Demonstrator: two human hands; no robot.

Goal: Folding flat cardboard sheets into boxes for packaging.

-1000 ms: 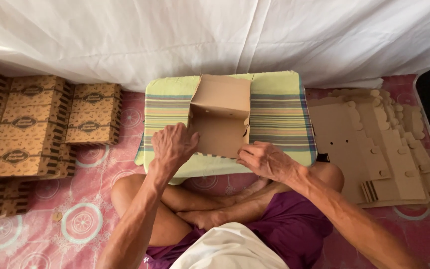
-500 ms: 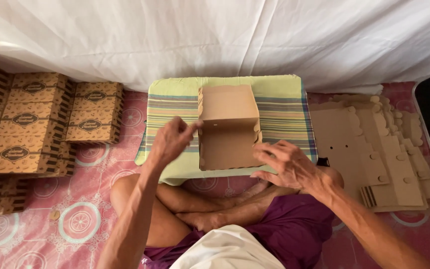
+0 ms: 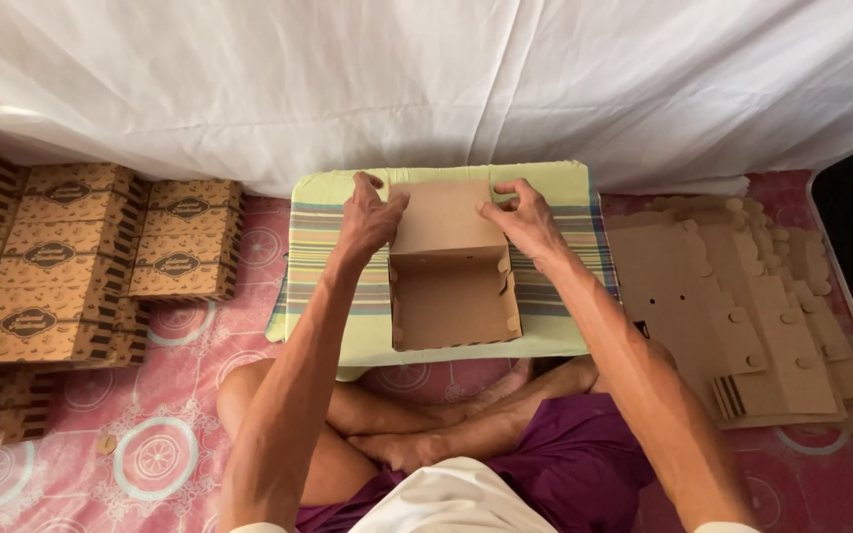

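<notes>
One open carton (image 3: 454, 286) — two hands (image 3: 369, 219).

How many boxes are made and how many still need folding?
Done: several closed printed boxes are piled on the left. In hand: the left hand and right hand grip the lid of an open box. Left: a stack of flat cardboard blanks waits on the right.

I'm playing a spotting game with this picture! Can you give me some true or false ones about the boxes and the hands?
1. Both hands hold the open cardboard box. True: left hand and right hand grip its lid.
2. The box sits on a bare floor. False: on a striped cushion.
3. Finished boxes are stacked on the person's left. True.
4. The flat cardboard pieces lie on the person's left. False: on the right.
5. The backdrop sheet is black. False: white.
</notes>
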